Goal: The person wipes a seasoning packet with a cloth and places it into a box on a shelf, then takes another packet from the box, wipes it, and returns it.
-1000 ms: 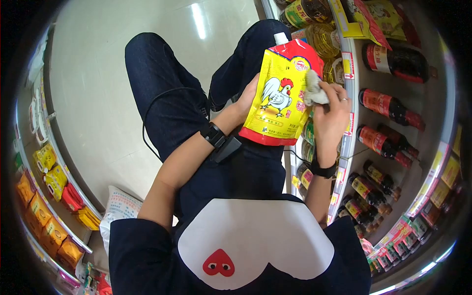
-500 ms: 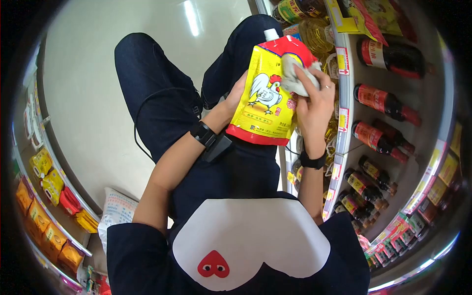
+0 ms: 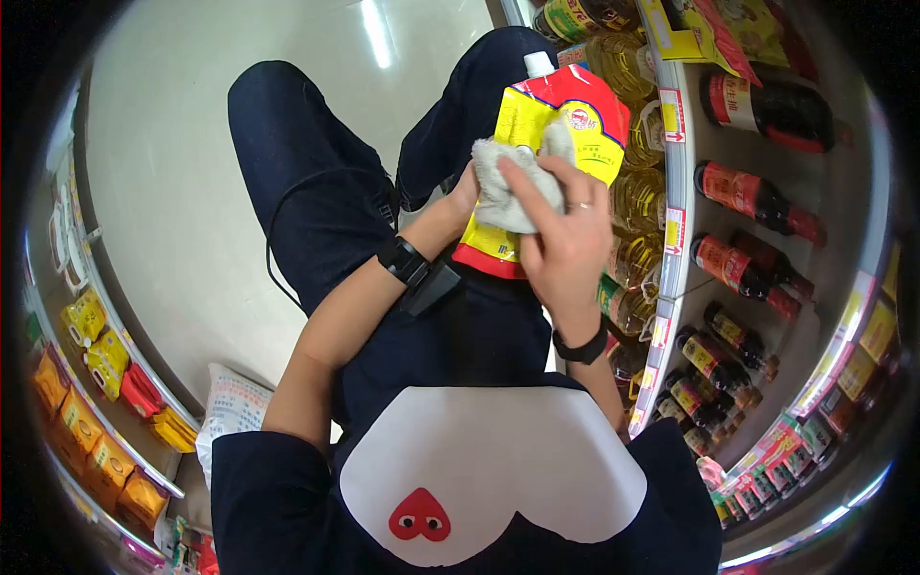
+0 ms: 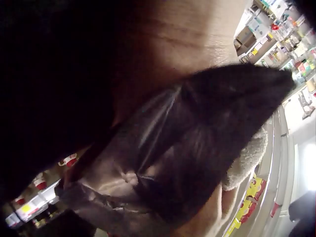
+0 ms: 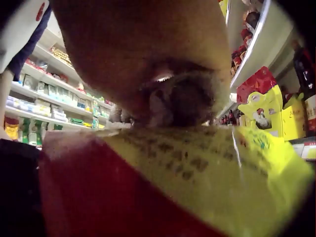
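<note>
A red and yellow spouted pouch (image 3: 602, 103) with a white cap (image 3: 539, 64) is held up over the person's lap in the head view. At its left edge the left hand (image 3: 465, 193) grips it, the fingers mostly hidden behind the pouch. The right hand (image 3: 573, 240) holds a whitish cloth (image 3: 504, 199) against the front, covering most of the printed rooster. In the right wrist view the pouch (image 5: 197, 173) spreads below the shadowed hand. The left wrist view shows the pouch's dark, shaded back (image 4: 168, 143), with the cloth (image 4: 249, 158) showing past its edge.
To the right, close by the right arm, shelves hold dark sauce bottles (image 3: 743, 188) and oil bottles (image 3: 639, 203). Another shelf on the left carries yellow and orange packs (image 3: 107, 452). A white printed sack (image 3: 235, 407) stands on the floor beside the left elbow.
The right hand has carried the cloth from the pouch's right edge leftward and down across its front, covering the rooster. The left hand keeps its hold, and the pouch has shifted slightly.
</note>
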A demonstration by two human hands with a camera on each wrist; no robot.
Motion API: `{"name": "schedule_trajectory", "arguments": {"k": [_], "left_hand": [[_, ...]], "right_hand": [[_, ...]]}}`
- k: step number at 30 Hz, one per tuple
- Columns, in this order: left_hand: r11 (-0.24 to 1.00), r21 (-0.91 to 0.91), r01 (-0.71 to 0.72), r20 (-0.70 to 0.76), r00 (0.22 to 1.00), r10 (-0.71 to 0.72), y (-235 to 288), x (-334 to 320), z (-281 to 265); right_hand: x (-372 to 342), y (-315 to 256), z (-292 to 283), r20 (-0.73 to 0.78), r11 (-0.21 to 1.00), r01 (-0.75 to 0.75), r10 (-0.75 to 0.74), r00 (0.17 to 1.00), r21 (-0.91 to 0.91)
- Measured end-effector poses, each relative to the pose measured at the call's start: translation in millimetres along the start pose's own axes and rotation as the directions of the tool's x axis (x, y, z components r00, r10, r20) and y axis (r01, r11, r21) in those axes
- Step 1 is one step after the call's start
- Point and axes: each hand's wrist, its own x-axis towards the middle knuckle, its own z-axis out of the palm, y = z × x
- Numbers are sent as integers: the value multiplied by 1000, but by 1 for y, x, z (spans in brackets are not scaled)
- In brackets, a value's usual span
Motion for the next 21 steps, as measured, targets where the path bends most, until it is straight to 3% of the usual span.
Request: {"name": "schedule_trajectory", "arguments": {"k": [2, 3, 4, 5, 6, 7, 8, 10, 12, 14, 18, 19, 20, 21], "left_hand": [[998, 21, -64, -29, 997, 65, 1, -5, -4], [984, 166, -58, -105, 992, 76, 4, 5, 1], [984, 168, -65, -106, 991, 83, 2, 12, 20], [920, 393, 14, -415, 895, 164, -3, 19, 47], [815, 555, 165, -647, 701, 299, -6, 22, 60], [994, 107, -14, -241, 970, 39, 3, 20, 47], [994, 105, -12, -236, 971, 37, 1, 15, 34], [852, 481, 206, -628, 759, 171, -7, 23, 65], [884, 434, 175, -613, 776, 147, -6, 21, 54], [990, 142, -23, -295, 953, 64, 0, 15, 29], [995, 96, -39, -271, 960, 64, -3, 17, 39], [907, 420, 1, -444, 873, 204, -8, 21, 56], [723, 681, 113, -536, 750, 387, -11, 23, 65], [793, 602, 98, -598, 713, 366, -10, 21, 58]], "right_hand": [[-3, 3, 5, 92, 999, 27, -24, 996, -36], [-6, 9, 4, 45, 999, -33, 34, 998, -36], [-10, 17, 2, -2, 995, -92, 92, 996, -34], [-14, 26, -1, -19, 989, -125, 124, 992, -76], [-20, 35, -2, -19, 989, -124, 122, 992, -77], [-26, 45, -4, -45, 982, -157, 153, 987, -108], [-30, 52, -7, -73, 971, -192, 183, 980, -139], [-34, 61, -13, -50, 955, -255, 251, 967, -151], [-35, 70, -19, -70, 917, -301, 293, 953, -262], [-27, 71, -26, -104, 924, -288, 270, 957, -251], [-9, 40, -31, -159, 974, -222, 212, 964, -42], [-7, 28, -25, -133, 986, -164, 158, 978, -31], [-5, 15, -20, -108, 994, -105, 102, 989, -18], [-3, -1, -16, -14, 997, -76, 76, 997, 20]]}}
